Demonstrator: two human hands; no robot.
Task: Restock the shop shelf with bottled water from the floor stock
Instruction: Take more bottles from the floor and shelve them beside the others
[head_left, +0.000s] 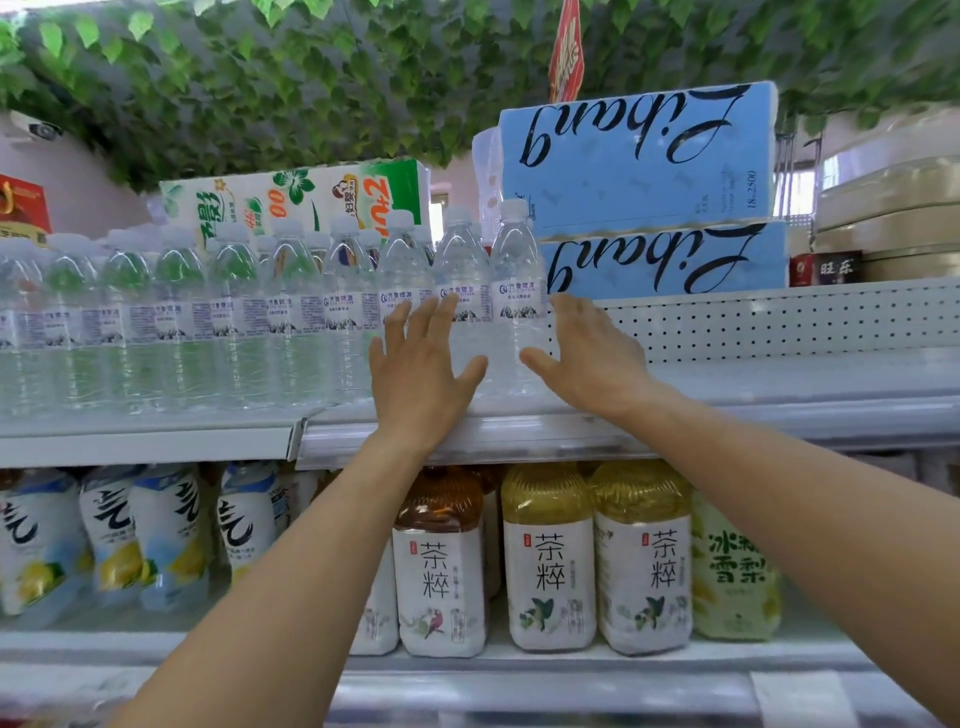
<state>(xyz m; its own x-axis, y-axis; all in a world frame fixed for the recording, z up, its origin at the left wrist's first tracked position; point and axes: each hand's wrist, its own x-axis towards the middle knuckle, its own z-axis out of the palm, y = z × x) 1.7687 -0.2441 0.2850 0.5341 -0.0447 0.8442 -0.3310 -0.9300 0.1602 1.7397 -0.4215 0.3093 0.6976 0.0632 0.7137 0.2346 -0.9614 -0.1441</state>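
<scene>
Flanks the rightmost water bottle (517, 301) with left hand (421, 364) and right hand (587, 358), fingers straight and spread, gripping nothing. Stands upright, ending the bottle row (208, 322) on the upper shelf (753, 410), beside blue Libang packs (644, 161).

Far-left water bottles (67, 322) blurred, red sign (566, 52) cut off at top edge

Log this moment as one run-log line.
left hand open, at water bottles | right hand open, beside end bottle | upper shelf part-filled
</scene>
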